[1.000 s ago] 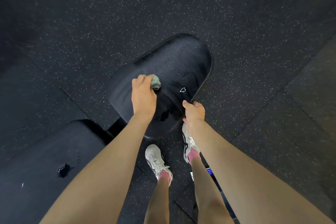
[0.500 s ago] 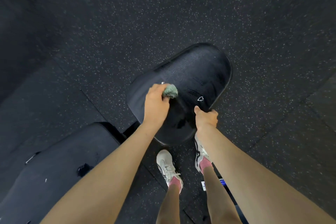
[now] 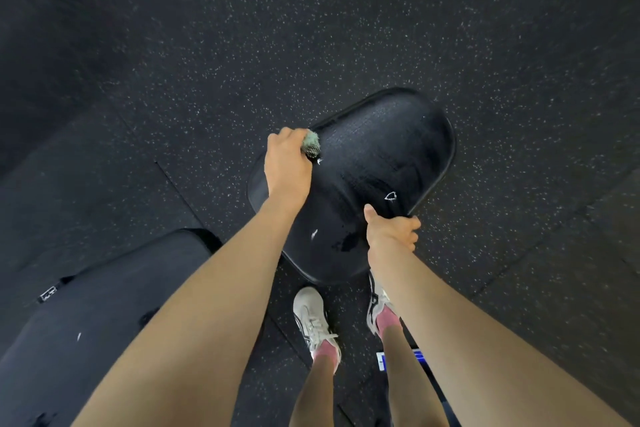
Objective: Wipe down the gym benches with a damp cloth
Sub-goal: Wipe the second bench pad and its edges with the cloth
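A black padded bench seat lies below me, its surface showing wet streaks and a small white logo. My left hand grips a bunched green cloth and presses it on the seat's far left edge. My right hand grips the seat's near right edge, thumb on top and fingers curled under the rim.
A longer black bench pad sits at the lower left, joined to the seat. Speckled black rubber floor surrounds both. My two feet in white shoes stand just behind the seat. A blue label shows by my right leg.
My left hand has slid the cloth from the middle of the seat out to its far left edge. My right hand has kept its grip on the near right rim.
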### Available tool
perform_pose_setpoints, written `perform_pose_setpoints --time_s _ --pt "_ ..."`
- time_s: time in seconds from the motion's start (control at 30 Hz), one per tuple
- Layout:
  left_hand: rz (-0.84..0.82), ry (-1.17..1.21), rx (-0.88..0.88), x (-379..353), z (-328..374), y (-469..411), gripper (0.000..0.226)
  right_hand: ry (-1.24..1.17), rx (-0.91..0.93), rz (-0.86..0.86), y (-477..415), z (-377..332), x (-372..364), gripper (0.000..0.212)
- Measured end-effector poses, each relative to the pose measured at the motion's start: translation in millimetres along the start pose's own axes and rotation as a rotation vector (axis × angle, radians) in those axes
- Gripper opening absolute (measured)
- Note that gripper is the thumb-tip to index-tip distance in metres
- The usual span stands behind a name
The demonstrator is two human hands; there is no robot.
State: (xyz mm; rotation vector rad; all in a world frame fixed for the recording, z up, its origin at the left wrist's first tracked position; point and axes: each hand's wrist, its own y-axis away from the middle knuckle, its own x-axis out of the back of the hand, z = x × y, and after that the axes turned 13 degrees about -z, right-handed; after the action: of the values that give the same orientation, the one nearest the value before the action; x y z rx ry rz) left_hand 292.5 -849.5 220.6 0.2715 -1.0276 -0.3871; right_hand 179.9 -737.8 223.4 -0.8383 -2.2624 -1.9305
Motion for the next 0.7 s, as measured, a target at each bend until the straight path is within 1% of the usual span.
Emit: perform_pose_setpoints --time_s 0.1,0.27,0.37,0.4,0.43,0.47,0.53,0.57,0.63,0.7 --pt "-0.093 0.018 -0.127 -12 6 21 0.051 0.007 -0.007 0.004 2 -2 0 0.091" --pt "-0.225 0.017 -0.204 -15 6 28 0.052 -0.024 -0.018 -0.01 2 -4 1 0.09" --pt "-0.381 0.151 -0.256 -2 2 24 0.049 -0.042 -0.023 -0.019 0 -4 1 0.09" --pt "-0.397 0.217 -0.242 3 1 24 0.048 -0.034 -0.022 -0.021 0 -3 2 0.09" --pt "-0.365 0.27 -0.209 9 -3 22 0.048 -0.024 -0.017 -0.024 -1 -2 2 0.091" --pt "-0.291 0.296 -0.162 14 -9 17 0.048 -0.015 -0.009 -0.025 -2 -1 1 0.091" --pt "-0.116 0.234 -0.059 22 -24 0 0.05 -0.002 0.008 -0.019 -3 2 2 0.091" --pt "-0.068 0.186 -0.01 26 -30 -8 0.05 0.001 0.015 -0.016 -3 3 1 0.092" --pt "-0.053 0.127 0.044 27 -32 -15 0.049 0.008 0.022 -0.015 -4 4 1 0.092" --pt "-0.069 0.087 0.033 16 -21 -9 0.048 0.003 0.029 -0.018 -5 4 1 0.092"
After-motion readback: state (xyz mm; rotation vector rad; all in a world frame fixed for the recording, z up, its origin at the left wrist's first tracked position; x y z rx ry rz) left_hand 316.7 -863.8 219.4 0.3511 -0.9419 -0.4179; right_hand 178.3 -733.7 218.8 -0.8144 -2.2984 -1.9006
